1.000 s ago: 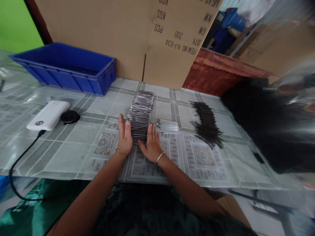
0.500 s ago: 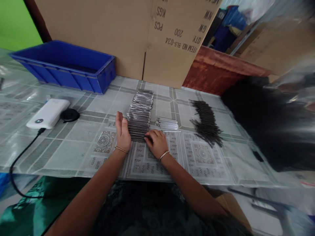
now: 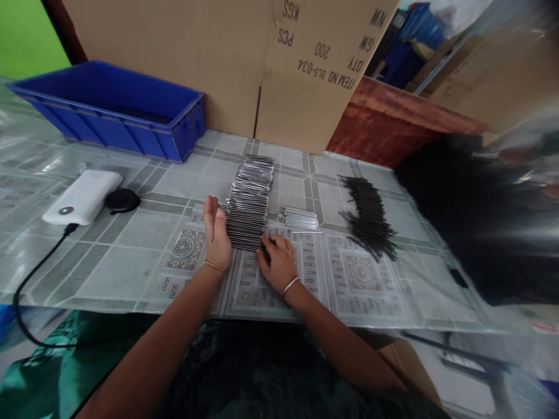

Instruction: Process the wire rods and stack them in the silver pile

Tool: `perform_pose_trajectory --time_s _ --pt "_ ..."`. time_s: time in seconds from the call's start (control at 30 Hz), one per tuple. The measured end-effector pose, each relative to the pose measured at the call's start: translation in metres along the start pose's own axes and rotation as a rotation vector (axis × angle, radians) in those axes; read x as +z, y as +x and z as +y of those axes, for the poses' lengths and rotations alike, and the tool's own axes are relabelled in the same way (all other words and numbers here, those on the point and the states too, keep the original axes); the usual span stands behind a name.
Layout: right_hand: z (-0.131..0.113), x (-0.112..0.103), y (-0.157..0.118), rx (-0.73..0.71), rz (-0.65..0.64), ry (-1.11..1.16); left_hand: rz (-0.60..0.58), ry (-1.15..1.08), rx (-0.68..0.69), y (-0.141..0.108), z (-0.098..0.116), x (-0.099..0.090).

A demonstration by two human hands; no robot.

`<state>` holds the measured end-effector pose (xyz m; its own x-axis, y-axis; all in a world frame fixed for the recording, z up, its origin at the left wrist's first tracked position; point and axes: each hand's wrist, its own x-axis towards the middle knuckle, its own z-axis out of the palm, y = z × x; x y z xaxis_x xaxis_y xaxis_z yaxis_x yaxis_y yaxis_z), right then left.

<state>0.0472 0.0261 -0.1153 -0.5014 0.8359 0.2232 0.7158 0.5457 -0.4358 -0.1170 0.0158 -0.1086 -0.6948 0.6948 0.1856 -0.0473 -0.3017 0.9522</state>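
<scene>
A long row of thin, shiny metal rods (image 3: 248,212) lies side by side on the table, running away from me. My left hand (image 3: 217,235) stands on edge along the row's left ends, fingers stretched out and open, palm facing the rods. At the near right corner of the row is my right hand (image 3: 279,262), its thumb and index finger apart and touching or very close to the rod ends; I see nothing held in it. Just beyond that hand lies a smaller bunch of silvery rods (image 3: 300,219). Farther right is a pile of dark rods (image 3: 369,215).
A blue plastic bin (image 3: 183,131) stands at the back left, before a large cardboard box (image 3: 301,110). On the left are a white power bank (image 3: 82,198) with a cable and a round black object (image 3: 122,201). A black mass (image 3: 454,221) covers the right side.
My right thumb and index finger have parted a little at the near rod ends. My left hand stays against the row. The camera view has shifted slightly.
</scene>
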Motion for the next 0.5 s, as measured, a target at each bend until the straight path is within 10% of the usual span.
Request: perform_pose_trajectory --time_s 0.5 --pt "0.013 -0.004 -0.012 -0.025 0.032 0.104 0.041 0.081 0.020 -0.002 0.001 0.000"
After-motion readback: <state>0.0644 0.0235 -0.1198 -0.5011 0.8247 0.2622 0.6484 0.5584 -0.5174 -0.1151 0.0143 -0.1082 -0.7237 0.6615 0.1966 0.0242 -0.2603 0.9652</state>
